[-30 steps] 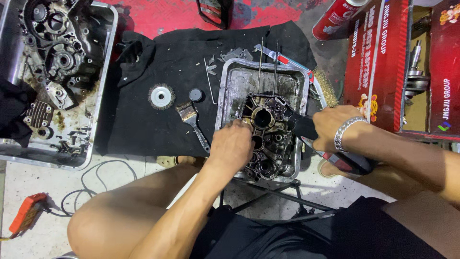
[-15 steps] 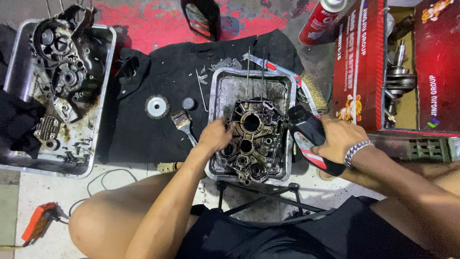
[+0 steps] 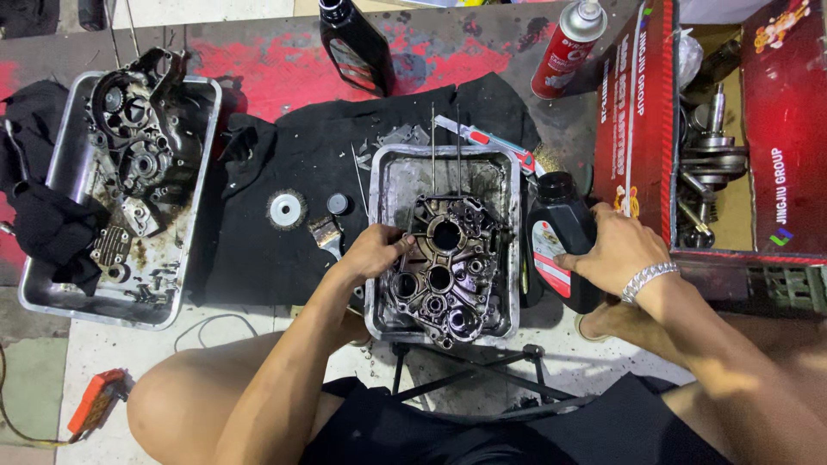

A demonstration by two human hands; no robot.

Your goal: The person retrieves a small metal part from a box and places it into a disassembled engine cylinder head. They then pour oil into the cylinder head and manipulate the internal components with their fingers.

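Resting on black bottle [image 3: 562, 250], right hand [image 3: 613, 250] now wrapped around it; half second ago same bottle was held tilted beside metal tray [image 3: 379, 258]. Left hand [image 3: 375, 251] kept curled on engine case [image 3: 448, 263] edge, inside tray. Bottle now stood upright, just right of tray; pouring judged finished.

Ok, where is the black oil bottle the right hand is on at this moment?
In the head view the black oil bottle stands right of centre, between the metal tray holding the engine case and the red cardboard box, with the right hand resting on it.
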